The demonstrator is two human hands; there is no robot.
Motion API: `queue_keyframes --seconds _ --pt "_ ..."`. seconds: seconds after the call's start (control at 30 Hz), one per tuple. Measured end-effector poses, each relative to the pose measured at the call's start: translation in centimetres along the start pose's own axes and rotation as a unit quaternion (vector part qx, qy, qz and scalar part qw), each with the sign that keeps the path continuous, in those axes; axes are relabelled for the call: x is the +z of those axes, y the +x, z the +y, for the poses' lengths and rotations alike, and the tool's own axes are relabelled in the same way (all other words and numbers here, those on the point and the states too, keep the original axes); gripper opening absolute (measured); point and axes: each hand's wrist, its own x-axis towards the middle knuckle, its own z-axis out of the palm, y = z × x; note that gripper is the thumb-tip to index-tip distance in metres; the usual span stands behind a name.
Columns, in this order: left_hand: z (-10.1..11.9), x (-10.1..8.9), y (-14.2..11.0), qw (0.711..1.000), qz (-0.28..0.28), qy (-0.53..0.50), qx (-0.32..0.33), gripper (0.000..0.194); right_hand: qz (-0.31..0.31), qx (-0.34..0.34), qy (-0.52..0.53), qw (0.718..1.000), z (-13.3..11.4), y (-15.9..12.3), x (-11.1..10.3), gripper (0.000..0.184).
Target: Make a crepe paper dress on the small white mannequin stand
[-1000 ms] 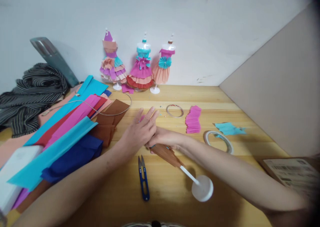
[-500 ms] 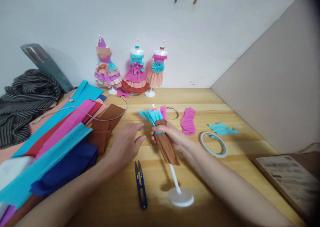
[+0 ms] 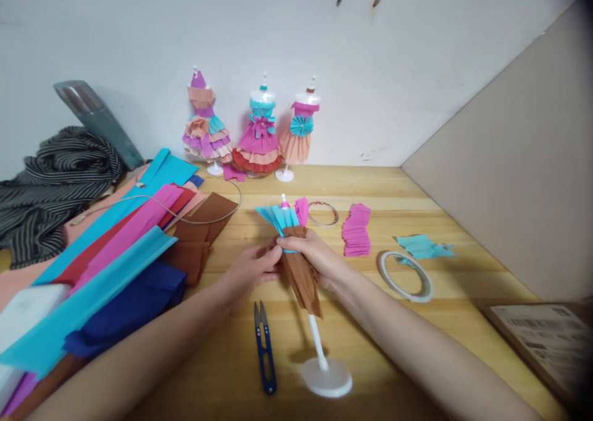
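A small dress-form mannequin (image 3: 319,340) on a white stand tilts over the table. Pleated turquoise crepe paper (image 3: 280,218) covers its upper body, with a pink piece (image 3: 301,211) at its right side. Brown crepe paper (image 3: 302,282) hangs pleated from its waist. My right hand (image 3: 315,251) is closed around the waist, pressing the brown paper to the form. From the left, my left hand (image 3: 259,263) meets the waist edge, thumb and fingers together on the crepe paper; its fingertips are partly hidden. Blue thread snips (image 3: 265,350) lie just left of the stand.
Three dressed mannequins (image 3: 262,124) stand along the wall. Crepe paper sheets (image 3: 115,238) and a striped cloth (image 3: 69,167) are piled at left. To the right lie a pink pleated strip (image 3: 356,230), a tape roll (image 3: 384,285), turquoise scraps (image 3: 424,246) and a cardboard box (image 3: 532,340).
My left hand has moved right from beside the mannequin and closed at its waist. The mannequin's base has shifted slightly toward me, and the view has turned slightly left.
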Motion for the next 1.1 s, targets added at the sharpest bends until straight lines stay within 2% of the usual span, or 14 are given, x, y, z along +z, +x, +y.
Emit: queue_keyframes --seconds 0.2,0.27,0.47,0.63,0.93,1.1 --pt "1.09 0.62 -0.48 0.995 0.035 0.052 0.073 0.048 -0.019 0.004 -0.011 1.000 -0.22 0.04 0.56 0.027" --pt "1.15 0.83 -0.56 0.996 0.044 0.041 0.064 0.046 -0.029 0.004 -0.007 1.000 -0.06 0.18 0.66 0.027" --pt "0.72 0.96 -0.49 0.998 0.021 -0.005 0.057 0.052 -0.063 0.009 0.004 0.998 0.39 0.54 0.70 0.036" --pt "0.59 0.64 -0.35 0.998 0.047 -0.003 0.045 0.047 -0.102 0.021 0.013 0.995 0.09 0.67 0.62 0.044" --pt "0.80 0.85 -0.81 0.995 0.050 -0.087 0.031 0.037 -0.082 0.110 0.092 0.986 0.04 0.71 0.30 0.044" --pt "0.53 0.48 -0.73 0.992 0.077 -0.095 0.028 0.038 -0.072 0.089 0.093 0.989 0.14 0.91 -0.02 0.053"
